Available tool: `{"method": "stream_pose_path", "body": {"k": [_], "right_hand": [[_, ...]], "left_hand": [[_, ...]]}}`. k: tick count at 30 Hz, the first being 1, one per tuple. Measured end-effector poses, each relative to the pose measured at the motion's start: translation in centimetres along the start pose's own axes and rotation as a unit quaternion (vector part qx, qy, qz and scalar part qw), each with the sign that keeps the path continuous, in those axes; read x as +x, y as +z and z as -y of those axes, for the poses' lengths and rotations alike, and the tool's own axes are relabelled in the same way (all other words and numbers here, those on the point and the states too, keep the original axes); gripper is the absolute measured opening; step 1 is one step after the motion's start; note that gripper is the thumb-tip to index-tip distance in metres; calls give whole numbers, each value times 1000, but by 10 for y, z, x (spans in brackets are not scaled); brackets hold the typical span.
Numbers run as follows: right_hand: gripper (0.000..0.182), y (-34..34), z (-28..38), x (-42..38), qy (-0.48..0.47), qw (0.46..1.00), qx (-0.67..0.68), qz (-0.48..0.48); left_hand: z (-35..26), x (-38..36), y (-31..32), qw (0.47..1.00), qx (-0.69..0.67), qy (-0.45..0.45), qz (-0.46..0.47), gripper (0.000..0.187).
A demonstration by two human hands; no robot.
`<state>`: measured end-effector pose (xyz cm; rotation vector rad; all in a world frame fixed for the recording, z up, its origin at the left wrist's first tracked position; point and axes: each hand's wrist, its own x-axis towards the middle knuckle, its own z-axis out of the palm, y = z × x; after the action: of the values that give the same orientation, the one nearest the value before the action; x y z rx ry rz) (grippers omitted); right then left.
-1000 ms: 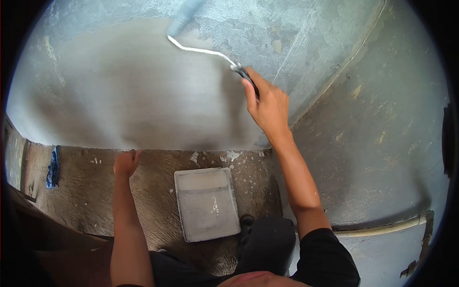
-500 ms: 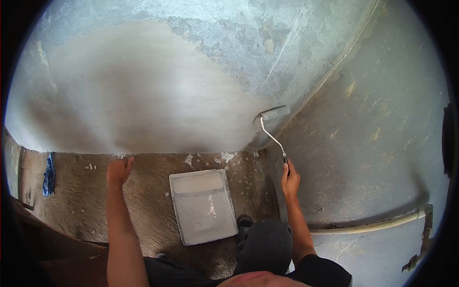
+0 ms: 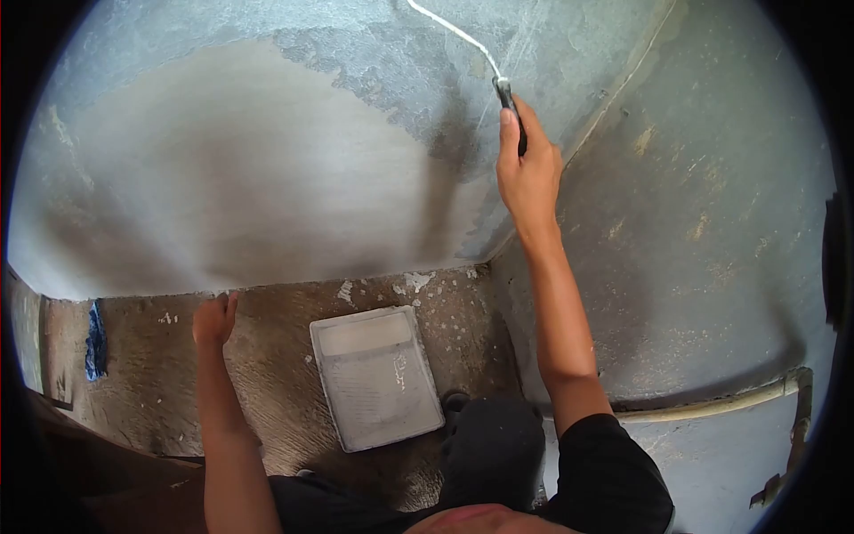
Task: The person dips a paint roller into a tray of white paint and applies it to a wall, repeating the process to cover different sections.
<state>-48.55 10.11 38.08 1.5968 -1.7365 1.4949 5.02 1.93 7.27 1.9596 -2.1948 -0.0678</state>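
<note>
The black handle of a paint roller (image 3: 508, 93) is gripped in my right hand (image 3: 531, 173), raised in front of the wall. Its bent white rod runs up and left past the top edge of the view, so the roller sleeve is hidden. My left hand (image 3: 213, 321) is closed, low near the foot of the wall; whatever its curled fingers hold, if anything, does not show. Between my arms a paint tray (image 3: 378, 378) lies on the floor, with pale paint in its far well and wet smears on its ribbed slope.
The front wall (image 3: 258, 169) has a smooth pale coat below a rough, patchy bluish area. A grey side wall (image 3: 694, 240) meets it at right, with a pipe (image 3: 712, 408) along its lower part. A blue crumpled cloth (image 3: 95, 343) lies on the stained floor at left.
My right hand has moved up and forward with the paint roller, whose sleeve has left the view at the top. The left hand stays nearly in place.
</note>
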Motion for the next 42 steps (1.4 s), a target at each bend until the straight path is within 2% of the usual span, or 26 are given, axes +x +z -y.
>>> {"method": "stream_pose_path", "body": {"k": [3,9,13,15,18,20,24,27,31,35,38,41,42], "right_hand": [[35,-3,-33,-48,39,999,-11,20],[39,-21,-117,-209,182,975,-90,91],[41,-28,-115,-208,238,958,-94,128],[40,-17,-108,-181,156,984,-34,78],[39,-10,-63,-106,104,992,-16,65],[38,-8,-33,-60,70,996,-6,55],[38,3,-24,-33,34,999,16,23],[39,12,-51,-77,79,996,15,35],[41,14,-100,-201,191,979,8,75],[46,-18,-122,-284,304,936,-48,168],[49,-27,-127,-315,341,927,-15,154],[50,-6,-154,-318,291,951,1,100],[50,-6,-145,-296,297,949,20,101]], "left_hand": [[-4,1,1,1000,-6,1,-8,62],[-12,-3,-3,1000,-23,11,7,64],[-9,-2,-2,1000,-14,18,9,65],[-7,-3,-1,1000,-10,24,13,65],[-6,-5,-4,999,-20,8,25,65],[1,-2,3,1000,-12,7,-5,64],[-2,-3,-2,1000,2,-5,-2,63],[-5,-5,-5,1000,1,0,-7,63],[-1,-4,-5,1000,-5,9,-5,62],[3,-2,6,1000,-4,30,-1,62],[-6,-4,0,1000,-7,18,0,63],[-6,-4,1,1000,-9,14,-11,63],[-4,-4,-1,1000,-9,11,-11,63]]}}
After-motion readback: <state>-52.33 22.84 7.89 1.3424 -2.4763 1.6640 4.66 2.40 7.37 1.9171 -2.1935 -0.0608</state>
